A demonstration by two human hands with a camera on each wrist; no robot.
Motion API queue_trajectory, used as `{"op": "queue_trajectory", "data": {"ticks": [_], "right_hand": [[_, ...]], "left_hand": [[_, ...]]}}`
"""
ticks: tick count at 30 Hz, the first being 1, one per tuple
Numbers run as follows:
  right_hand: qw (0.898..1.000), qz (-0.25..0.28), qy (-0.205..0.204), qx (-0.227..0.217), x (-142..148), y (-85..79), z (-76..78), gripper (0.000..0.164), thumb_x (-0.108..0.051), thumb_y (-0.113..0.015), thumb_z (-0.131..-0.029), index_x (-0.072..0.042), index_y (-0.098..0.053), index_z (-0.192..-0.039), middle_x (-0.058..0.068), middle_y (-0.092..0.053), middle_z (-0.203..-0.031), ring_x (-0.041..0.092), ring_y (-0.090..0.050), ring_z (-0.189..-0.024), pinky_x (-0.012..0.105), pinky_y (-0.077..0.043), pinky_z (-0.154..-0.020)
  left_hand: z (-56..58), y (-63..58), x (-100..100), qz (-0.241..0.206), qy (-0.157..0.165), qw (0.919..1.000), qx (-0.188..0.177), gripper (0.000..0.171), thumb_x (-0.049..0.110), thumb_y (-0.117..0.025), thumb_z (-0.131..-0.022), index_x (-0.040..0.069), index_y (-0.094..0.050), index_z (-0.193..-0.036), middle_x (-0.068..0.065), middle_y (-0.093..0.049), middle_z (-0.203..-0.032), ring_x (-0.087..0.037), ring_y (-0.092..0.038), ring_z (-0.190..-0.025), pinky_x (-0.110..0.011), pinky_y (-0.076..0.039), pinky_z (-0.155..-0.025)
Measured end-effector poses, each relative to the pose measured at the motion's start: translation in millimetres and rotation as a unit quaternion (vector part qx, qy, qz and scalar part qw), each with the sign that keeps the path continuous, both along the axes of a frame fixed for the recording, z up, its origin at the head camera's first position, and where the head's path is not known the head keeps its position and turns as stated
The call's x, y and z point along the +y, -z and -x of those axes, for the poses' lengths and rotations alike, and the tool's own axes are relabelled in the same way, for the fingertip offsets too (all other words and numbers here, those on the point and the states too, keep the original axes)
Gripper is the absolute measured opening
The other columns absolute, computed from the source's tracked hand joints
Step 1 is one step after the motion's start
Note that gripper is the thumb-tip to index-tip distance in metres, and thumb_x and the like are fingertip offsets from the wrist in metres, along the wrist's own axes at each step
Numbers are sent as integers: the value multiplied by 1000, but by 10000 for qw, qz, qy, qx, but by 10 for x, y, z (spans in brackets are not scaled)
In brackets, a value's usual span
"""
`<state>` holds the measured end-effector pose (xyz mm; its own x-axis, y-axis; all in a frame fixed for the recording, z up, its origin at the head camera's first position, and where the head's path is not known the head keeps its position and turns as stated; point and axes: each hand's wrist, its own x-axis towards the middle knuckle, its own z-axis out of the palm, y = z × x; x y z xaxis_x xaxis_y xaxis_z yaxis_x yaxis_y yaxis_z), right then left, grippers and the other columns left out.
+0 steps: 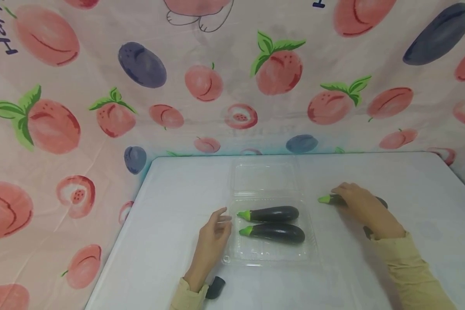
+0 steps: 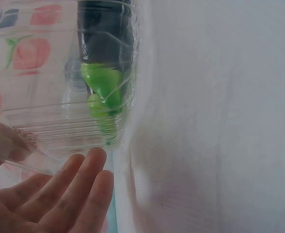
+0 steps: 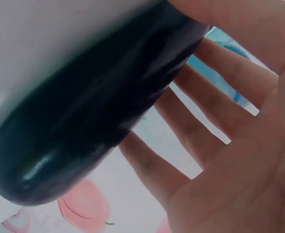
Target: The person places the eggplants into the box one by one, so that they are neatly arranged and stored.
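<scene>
Purple-black eggplant (image 3: 91, 104) lies at two o'clock from the clear clamshell (image 1: 271, 255), gripped by my right hand (image 1: 358, 206), thumb opposing fingers. Two more eggplants (image 1: 277, 232) sit inside, stems toward nine, probably aligned to fit; there my left hand (image 1: 213, 236), fingers loose, probably steadies the clamshell.

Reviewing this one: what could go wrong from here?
The held eggplant looks smooth and glossy, so it might slip from the right hand.
The clear container looks thin and light; the left hand, at its left edge, could nudge it.
Inside, the far eggplant and near eggplant lie side by side with room in front, so a bump might roll them.
</scene>
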<state>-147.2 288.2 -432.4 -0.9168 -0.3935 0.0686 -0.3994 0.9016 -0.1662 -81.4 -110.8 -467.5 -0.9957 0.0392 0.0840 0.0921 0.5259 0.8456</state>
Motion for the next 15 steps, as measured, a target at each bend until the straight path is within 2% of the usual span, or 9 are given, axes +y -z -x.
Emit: {"op": "queue_trajectory", "data": {"ticks": [7,15], "right_hand": [[9994,-161,178,-239,13,-19,-9,30,7,-70,-84,7,-66,-114,21,-66,-108,42,-62,-104,57,-51,-92],[9991,-232,273,-213,23,11,-15,25,7,-66,-87,4,-68,-112,16,-68,-100,38,-64,-98,56,-54,-88]], "left_hand": [[1,-11,1,-53,35,9999,96,42,19,-58,-101,11,-50,-141,-5,-69,-118,-21,-69,-106,-34,-58,-93],[-4,-10,-1,-61,26,10000,55,42,18,-59,-100,11,-51,-141,-4,-69,-118,-21,-69,-106,-35,-58,-93]]}}
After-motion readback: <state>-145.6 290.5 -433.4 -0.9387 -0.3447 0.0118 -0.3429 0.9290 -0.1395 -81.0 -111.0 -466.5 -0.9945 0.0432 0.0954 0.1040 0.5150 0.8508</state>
